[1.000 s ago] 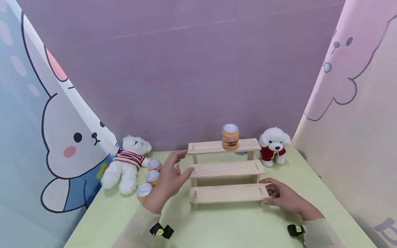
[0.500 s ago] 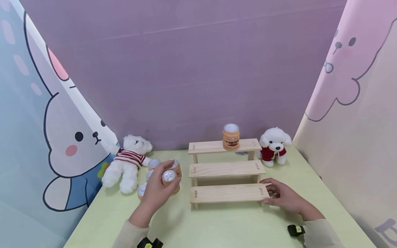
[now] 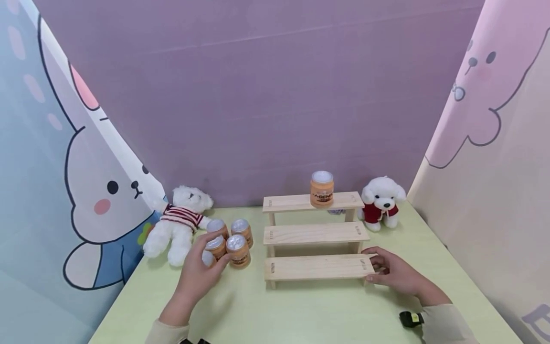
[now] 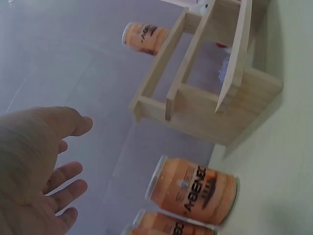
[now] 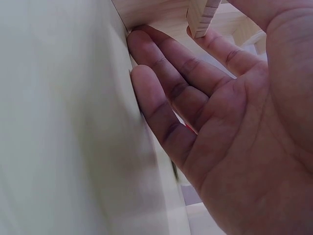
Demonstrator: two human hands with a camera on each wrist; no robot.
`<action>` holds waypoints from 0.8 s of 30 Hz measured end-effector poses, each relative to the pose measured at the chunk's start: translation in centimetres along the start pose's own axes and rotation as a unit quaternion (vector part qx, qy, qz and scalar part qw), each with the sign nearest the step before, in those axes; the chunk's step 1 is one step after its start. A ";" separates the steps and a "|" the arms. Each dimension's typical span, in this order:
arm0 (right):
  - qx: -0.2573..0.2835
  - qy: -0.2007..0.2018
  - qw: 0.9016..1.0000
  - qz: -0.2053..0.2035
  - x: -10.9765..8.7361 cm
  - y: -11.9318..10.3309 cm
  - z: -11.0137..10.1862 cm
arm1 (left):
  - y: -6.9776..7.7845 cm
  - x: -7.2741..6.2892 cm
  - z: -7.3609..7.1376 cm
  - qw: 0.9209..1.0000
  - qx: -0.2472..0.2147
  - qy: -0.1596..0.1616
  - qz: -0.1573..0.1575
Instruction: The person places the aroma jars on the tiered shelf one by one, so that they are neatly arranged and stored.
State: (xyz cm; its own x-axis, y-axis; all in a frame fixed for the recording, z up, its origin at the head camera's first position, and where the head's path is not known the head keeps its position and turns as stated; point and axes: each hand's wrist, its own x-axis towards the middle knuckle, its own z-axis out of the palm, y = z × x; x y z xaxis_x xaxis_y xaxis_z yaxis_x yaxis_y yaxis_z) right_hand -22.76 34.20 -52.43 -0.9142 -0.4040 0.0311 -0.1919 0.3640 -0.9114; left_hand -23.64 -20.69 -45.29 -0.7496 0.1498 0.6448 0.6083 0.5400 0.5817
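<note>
Orange cylindrical cans with silvery lids (image 3: 238, 252), five of them, stand grouped on the pale green worktop (image 3: 296, 315), left of centre in the lower half of the frame. A sixth matching can (image 3: 322, 191) stands upright on the top tier of a three-step, pale wooden rack (image 3: 318, 268) at centre right. So far, then, one can appears to be up, with five visible off the rack. At lower left, the person's left hand (image 3: 198, 270) is relaxed, holding nothing, just beside the group. At lower right, the right hand (image 3: 397, 274) pinches the lowest tier's end. Half a second ago, the left hand's fingers curled around the front-right can; now they are off it, further left. The right hand has stayed put.
</note>
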 end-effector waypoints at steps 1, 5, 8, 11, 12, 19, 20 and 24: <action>0.002 -0.001 1.000 0.001 0.0 0.0 0.0 | -0.2 -0.1 -0.2 1.000 0.001 0.003 -0.008; -0.003 -0.001 1.000 0.003 0.0 0.1 0.0 | -1.1 -0.7 -0.9 0.999 0.011 0.013 -0.051; -0.011 0.001 1.000 0.003 0.0 0.1 0.0 | -1.8 -1.2 -1.3 0.997 0.019 0.016 -0.077; -0.016 0.003 1.000 0.003 0.1 0.0 0.0 | -2.7 -1.8 -1.6 0.995 0.023 0.019 -0.096; -0.017 0.004 1.000 0.002 0.1 0.1 0.0 | -2.9 -2.0 -1.7 0.995 0.021 0.020 -0.100; -0.019 0.003 1.000 -0.006 0.1 0.1 0.0 | -4.7 -2.9 -1.8 0.993 -0.009 0.014 -0.119; -0.020 0.004 1.000 -0.008 0.1 0.1 0.0 | -4.9 -3.0 -1.8 0.992 -0.016 0.011 -0.123; -0.024 0.006 1.000 -0.014 0.0 0.1 0.0 | -5.9 -3.5 -1.5 0.989 -0.037 -0.002 -0.143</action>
State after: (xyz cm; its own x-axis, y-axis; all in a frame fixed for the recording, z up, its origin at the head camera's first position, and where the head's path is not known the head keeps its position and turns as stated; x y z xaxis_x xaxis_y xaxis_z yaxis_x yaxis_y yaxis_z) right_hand -22.74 34.23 -52.55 -0.9127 -0.4040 0.0621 -0.2340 0.3919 -0.8897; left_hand -24.24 -25.65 -50.24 -0.8947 0.0026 0.4467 0.3884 0.4988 0.7748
